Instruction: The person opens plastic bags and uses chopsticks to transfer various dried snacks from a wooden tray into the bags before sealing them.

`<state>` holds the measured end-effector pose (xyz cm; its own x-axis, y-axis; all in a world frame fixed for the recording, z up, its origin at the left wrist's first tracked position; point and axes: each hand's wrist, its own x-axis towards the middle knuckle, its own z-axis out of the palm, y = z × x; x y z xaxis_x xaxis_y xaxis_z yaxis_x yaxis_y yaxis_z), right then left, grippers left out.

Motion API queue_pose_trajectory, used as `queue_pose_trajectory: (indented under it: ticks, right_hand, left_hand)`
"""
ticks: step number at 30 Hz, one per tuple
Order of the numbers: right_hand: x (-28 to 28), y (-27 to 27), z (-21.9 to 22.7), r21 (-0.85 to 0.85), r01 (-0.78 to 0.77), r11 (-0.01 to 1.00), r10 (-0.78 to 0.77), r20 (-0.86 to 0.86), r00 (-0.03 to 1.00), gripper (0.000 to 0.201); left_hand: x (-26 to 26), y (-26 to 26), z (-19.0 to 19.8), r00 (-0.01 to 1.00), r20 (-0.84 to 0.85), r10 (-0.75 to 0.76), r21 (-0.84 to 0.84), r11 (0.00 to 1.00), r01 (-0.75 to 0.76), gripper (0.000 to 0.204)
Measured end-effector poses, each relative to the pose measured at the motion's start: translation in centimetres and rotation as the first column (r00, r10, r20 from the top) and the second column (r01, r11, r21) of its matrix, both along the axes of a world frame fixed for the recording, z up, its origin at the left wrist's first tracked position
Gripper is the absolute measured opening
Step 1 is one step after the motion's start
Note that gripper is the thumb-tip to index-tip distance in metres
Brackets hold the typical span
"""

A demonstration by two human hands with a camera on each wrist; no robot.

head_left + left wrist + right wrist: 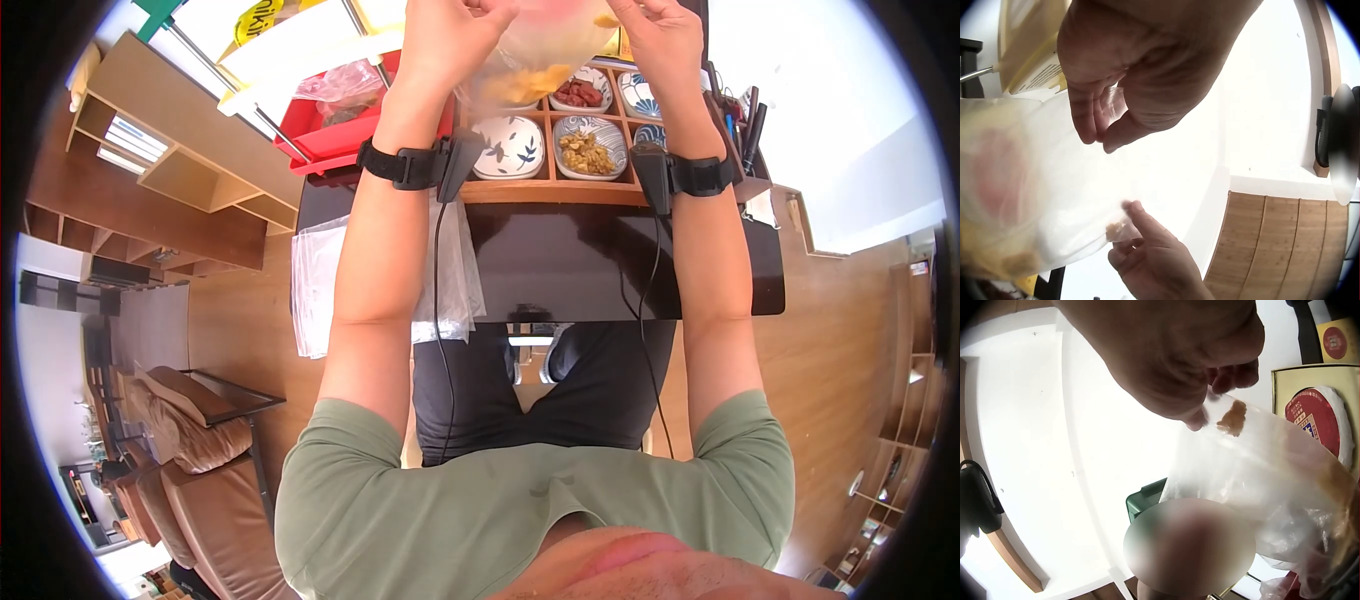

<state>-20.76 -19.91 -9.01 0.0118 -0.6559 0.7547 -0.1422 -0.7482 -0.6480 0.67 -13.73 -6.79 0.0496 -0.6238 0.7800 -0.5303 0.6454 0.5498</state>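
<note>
A clear plastic bag (545, 50) with yellow-orange pieces in its lower part hangs between both hands above the divided tray. The left hand (455, 40) pinches one upper side; the right hand (665, 40) pinches the other. In the left wrist view, the left hand (1141, 75) has thumb and fingers together on clear film, and the right hand (1160, 262) grips the bag (1066, 200) opposite. The right wrist view shows the right hand (1197, 362) pinching the bag (1241, 462) near a brown piece (1232, 419) by its edge. A blurred oval covers part of that view.
The wooden tray (560, 190) holds patterned bowls, one with walnuts (585, 154), another with dark red pieces (578, 94). Flat plastic bags (330, 285) lie at the table's left edge. A red bin (310, 140) stands left, pens (750, 130) right. A boxed round red-labelled item (1316, 419) is behind.
</note>
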Motion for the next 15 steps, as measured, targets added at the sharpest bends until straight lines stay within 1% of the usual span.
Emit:
queue_pose_trajectory:
  ticks: [1,2,4,8,10,11,13,14,15]
  right_hand:
    - [0.3,-0.1,-0.2,0.046,-0.112,0.993,0.104,0.151,0.983,0.019]
    - [0.3,0.2,0.1,0.045,-0.112,0.993,0.104,0.152,0.983,0.019]
    - [0.1,1.0,0.7,0.126,0.043,0.991,-0.049,0.047,0.998,0.019]
    - [0.0,0.7,0.6,0.082,0.018,0.996,-0.021,0.033,0.999,0.019]
    - [0.2,0.5,0.4,0.055,-0.077,0.996,0.07,0.112,0.991,0.018]
    - [0.2,0.5,0.4,0.056,-0.077,0.996,0.07,0.113,0.991,0.018]
    - [0.1,0.6,0.6,-0.014,0.001,1.0,0.0,0.091,0.996,0.017]
    - [0.0,0.4,0.4,-0.014,0.001,1.0,0.0,0.091,0.996,0.017]
    - [-0.3,0.1,0.3,0.013,0.017,1.0,-0.017,0.037,0.999,0.017]
  left_hand:
    - [0.0,0.2,0.1,0.998,0.061,0.033,0.015,0.999,-0.034,0.019]
    - [0.2,0.1,0.1,0.998,0.062,0.032,0.014,0.999,-0.033,0.019]
    - [0.5,0.0,-0.1,0.991,0.104,0.079,0.136,0.986,-0.093,0.02]
    - [0.5,0.2,0.1,0.994,0.092,0.064,0.152,0.985,-0.077,0.018]
    - [-0.3,1.1,0.7,1.0,-0.027,0.012,0.175,0.985,-0.008,0.02]
    - [-0.4,1.1,0.7,1.0,-0.026,0.012,0.175,0.985,-0.007,0.02]
    - [-0.6,1.1,0.7,0.998,-0.056,0.041,0.171,0.985,-0.03,0.021]
    - [-0.4,0.7,0.4,0.998,-0.056,0.04,0.171,0.985,-0.03,0.021]
    - [-0.2,0.0,-0.1,1.0,-0.012,0.025,0.067,0.997,-0.024,0.021]
